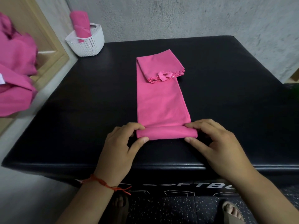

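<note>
Pink towel (160,101) folded into a long strip, flat on black bench (80,97), near end rolled, far end doubled back

The pile of pink cloth (15,75) on the left is blurry, and the picture's edge cuts it off. The white basket (87,46) hides the bottom of the rolled towel (80,21) standing in it. The white letters (194,185) on the black box (226,110) are fuzzy, and the right arm covers their end. The right foot (233,210) is cut off at the bottom edge. The left foot (119,202) is dark and hard to see. The loop (165,75) on the flat towel (160,102) is too small to make out.
</note>
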Tool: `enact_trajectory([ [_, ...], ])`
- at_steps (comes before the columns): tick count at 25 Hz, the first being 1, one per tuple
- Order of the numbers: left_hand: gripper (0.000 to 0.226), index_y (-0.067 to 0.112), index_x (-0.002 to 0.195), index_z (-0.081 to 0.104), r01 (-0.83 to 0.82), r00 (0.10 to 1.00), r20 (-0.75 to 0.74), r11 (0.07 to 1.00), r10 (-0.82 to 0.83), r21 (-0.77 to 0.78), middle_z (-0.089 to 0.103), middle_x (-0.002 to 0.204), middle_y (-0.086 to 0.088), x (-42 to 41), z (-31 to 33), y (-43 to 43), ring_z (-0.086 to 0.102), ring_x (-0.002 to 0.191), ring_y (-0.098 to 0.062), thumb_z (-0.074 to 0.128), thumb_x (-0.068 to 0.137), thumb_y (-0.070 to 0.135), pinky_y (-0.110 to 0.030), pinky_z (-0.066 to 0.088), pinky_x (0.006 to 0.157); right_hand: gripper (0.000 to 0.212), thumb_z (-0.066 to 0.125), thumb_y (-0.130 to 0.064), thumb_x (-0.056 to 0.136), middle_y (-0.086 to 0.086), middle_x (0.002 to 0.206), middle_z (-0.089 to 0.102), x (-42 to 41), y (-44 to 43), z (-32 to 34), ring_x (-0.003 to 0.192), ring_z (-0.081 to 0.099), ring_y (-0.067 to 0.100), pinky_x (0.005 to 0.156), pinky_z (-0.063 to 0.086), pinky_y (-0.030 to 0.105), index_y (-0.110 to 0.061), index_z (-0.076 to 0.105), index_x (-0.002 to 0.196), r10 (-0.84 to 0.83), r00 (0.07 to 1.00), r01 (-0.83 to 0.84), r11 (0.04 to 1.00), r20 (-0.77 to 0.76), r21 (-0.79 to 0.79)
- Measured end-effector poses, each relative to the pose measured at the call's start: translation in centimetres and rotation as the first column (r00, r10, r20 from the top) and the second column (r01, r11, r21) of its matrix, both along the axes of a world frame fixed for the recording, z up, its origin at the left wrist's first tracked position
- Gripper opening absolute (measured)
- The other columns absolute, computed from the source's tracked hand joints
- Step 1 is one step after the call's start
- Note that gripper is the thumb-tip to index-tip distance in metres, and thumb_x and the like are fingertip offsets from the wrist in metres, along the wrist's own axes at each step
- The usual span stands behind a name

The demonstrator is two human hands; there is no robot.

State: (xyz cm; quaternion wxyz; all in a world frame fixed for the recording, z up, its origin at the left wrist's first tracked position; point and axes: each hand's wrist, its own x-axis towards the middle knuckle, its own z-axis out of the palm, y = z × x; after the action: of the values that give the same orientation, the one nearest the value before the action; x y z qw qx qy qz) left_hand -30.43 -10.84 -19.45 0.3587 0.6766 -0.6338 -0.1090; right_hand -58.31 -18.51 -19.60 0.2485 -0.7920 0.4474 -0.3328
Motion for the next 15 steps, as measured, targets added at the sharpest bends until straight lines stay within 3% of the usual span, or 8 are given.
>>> enact_trajectory([
  [3,0.026,0.043,0.116,0.063,-0.007,0.997,-0.071,1.000,0.008,0.021,0.060,0.104,0.023,0.3,0.0,-0.2,0.057,0.105,-0.001,0.061,0.094,0.055,-0.026,0.048,0.089,0.030,0.075,-0.047,0.092,-0.020,0.111,0.071,0.0,0.0,0.2,0.107,0.065,0.010,0.092,0.051,0.030,-0.045,0.072,0.121,-0.012,0.999,0.010,0.999,0.052,0.042],
  [7,0.010,0.036,0.106,0.065,0.042,0.998,-0.039,0.999,-0.044,-0.033,0.061,0.102,0.019,0.2,-0.2,0.3,0.057,0.101,-0.009,0.058,0.104,0.043,-0.037,0.050,0.088,0.011,0.075,-0.046,0.093,-0.016,0.099,0.071,0.1,0.5,0.5,0.097,0.065,0.010,0.081,0.049,0.026,-0.041,0.068,0.100,-0.034,0.995,0.023,0.994,0.098,0.109],
  [12,0.011,0.030,0.103,0.070,-0.018,1.000,0.023,0.995,0.021,-0.096,0.058,0.107,0.020,-0.1,-0.4,-0.4,0.052,0.106,-0.010,0.059,0.104,0.034,-0.027,0.044,0.091,0.004,0.075,-0.042,0.094,-0.015,0.097,0.065,1.0,0.5,0.6,0.095,0.064,0.010,0.077,0.047,0.018,-0.038,0.074,0.094,-0.103,0.986,0.092,0.992,0.132,0.084],
  [15,0.017,0.025,0.110,0.073,0.034,0.993,0.115,0.982,-0.013,-0.185,0.059,0.114,0.016,-0.3,-0.6,-0.1,0.052,0.109,-0.013,0.057,0.107,0.019,-0.027,0.044,0.095,0.004,0.076,-0.041,0.094,-0.015,0.098,0.064,1.2,0.3,0.3,0.095,0.065,0.008,0.076,0.047,0.017,-0.037,0.077,0.094,-0.134,0.982,0.123,0.989,0.134,0.082],
])
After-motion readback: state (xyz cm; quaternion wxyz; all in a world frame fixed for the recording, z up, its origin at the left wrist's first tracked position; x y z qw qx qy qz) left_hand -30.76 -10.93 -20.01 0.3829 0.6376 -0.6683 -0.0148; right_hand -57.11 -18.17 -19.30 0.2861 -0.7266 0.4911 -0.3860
